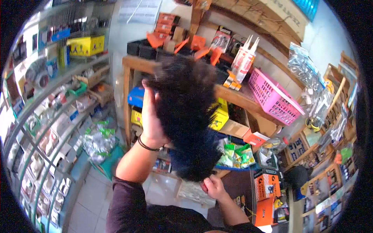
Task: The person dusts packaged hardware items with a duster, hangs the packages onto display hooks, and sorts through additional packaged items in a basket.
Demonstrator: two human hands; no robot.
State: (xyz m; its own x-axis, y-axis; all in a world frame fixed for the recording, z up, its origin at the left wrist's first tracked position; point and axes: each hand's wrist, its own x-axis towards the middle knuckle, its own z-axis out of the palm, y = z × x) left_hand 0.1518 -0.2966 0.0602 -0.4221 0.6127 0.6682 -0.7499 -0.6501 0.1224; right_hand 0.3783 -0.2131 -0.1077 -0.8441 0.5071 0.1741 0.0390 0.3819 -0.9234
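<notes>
A bushy black feather duster (186, 116) fills the middle of the head view, blurred and close to me. My left hand (152, 122) is raised along its left side, fingers stretched upward and palm toward the feathers. Part of that hand is hidden behind them. At the duster's lower end my right hand (215, 187) is closed, with a small red piece, seemingly the handle, showing at the fist. Behind the duster runs a wooden shelf (241, 99) carrying black boxes (143, 50), orange bins and white sealant tubes (244, 58).
A pink basket (274, 97) sits on the shelf's right part. Glass-fronted shelves with metal bars (42, 151) line the left side. A teal bin (107, 161) holds plastic-wrapped goods on the floor. Orange boxes (266, 186) and hanging packets (307, 66) are on the right.
</notes>
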